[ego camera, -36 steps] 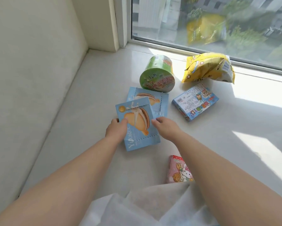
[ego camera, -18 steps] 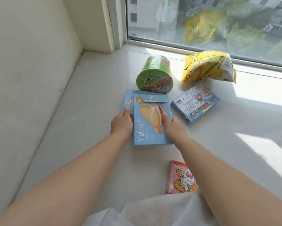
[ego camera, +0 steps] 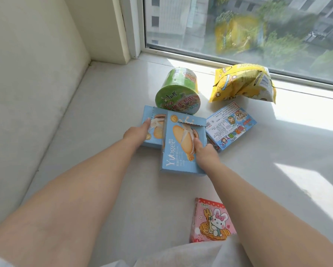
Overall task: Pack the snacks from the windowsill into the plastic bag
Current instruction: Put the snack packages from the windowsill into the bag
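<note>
Snacks sit on the windowsill [ego camera: 107,105]. My right hand [ego camera: 204,151] grips the front blue biscuit box [ego camera: 181,145] — my left hand [ego camera: 136,134] lies flat-fingered on the rear blue box [ego camera: 152,122]; lifting both could spill one.

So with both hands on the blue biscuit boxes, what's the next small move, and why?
Probably close the left hand on the rear blue box and lift both. The right hand already grips the front blue box, which overlaps the rear one; the left fingers only lie flat on it.
</note>
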A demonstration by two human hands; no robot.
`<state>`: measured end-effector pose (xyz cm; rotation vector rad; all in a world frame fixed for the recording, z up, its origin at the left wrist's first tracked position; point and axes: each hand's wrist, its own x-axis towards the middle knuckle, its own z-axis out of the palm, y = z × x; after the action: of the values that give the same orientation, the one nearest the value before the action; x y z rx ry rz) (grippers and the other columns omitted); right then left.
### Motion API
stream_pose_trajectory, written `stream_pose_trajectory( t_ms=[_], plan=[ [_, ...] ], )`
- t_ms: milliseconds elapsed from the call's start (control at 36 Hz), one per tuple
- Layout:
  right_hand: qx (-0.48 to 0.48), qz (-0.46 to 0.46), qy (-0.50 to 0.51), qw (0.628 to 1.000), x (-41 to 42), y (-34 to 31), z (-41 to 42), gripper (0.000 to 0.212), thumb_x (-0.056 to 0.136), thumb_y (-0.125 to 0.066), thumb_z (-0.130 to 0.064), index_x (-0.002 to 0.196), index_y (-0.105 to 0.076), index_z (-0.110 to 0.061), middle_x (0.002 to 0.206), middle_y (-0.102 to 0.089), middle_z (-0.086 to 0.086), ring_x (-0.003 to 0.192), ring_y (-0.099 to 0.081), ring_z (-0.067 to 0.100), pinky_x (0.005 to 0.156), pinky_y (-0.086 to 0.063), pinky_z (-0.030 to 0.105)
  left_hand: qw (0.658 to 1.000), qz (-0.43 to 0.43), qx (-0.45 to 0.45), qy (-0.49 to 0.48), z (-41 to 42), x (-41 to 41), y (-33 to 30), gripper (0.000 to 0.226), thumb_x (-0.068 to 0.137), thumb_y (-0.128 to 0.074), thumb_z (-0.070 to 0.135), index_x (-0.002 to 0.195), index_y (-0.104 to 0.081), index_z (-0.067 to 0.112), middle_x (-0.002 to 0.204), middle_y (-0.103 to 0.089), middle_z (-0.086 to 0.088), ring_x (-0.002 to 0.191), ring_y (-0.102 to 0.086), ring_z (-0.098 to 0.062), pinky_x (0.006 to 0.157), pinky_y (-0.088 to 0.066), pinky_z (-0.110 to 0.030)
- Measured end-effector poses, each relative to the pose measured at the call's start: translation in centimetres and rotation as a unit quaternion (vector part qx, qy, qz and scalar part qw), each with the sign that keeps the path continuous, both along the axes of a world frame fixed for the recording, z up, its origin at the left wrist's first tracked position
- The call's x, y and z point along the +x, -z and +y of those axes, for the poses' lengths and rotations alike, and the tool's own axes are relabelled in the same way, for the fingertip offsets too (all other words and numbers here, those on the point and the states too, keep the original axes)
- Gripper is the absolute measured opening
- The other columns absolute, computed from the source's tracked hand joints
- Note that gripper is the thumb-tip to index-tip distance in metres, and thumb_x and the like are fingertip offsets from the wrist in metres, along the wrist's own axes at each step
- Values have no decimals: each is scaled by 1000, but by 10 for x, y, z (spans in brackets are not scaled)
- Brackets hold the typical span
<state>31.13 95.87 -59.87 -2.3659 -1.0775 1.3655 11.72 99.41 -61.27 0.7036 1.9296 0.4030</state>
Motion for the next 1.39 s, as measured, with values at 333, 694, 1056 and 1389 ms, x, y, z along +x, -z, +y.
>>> stream_pose_trajectory(
  t_ms=[333, 694, 1056, 1389],
  plan=[
    [-34, 61, 8, 998, -1, -46, -16, 72, 93, -30, -61, 135, -46, -5, 136, -49, 12, 120, -49, 30, 102, -36, 35, 975, -159, 59, -141, -37, 0, -28, 38, 84, -65, 45, 105, -61, 13, 97, -67, -5, 83, -65, -20, 71, -54, -32],
    [269, 226, 90, 932, 41, -205, -110, 31, 85, -49, -56, 81, -70, -33, 106, -70, 0, 106, -63, 23, 100, -45, 47, 919, -254, 260, -151, -129, -2, -190, 21, 93, -56, 32, 111, -54, 22, 93, -64, 4, 77, -62, -10, 64, -50, -26],
    [408, 36, 253, 876, 149, -248, -340, 11, 91, -59, -24, 93, -49, -18, 82, -54, -7, 73, -54, 9, 61, -41, 22, 865, -231, 445, -5, -262, 49, -263, 40, 70, -66, 52, 99, -63, 26, 96, -64, 2, 89, -59, -17, 85, -48, -40],
    [392, -86, 206, 893, 136, -200, -386, 30, 86, -65, -24, 103, -42, -15, 81, -51, -10, 72, -51, 10, 56, -37, 20, 883, -141, 424, 143, -335, 101, -225, 36, 76, -67, 52, 87, -49, 23, 76, -57, 4, 58, -54, 1, 54, -46, -18]
  ],
)
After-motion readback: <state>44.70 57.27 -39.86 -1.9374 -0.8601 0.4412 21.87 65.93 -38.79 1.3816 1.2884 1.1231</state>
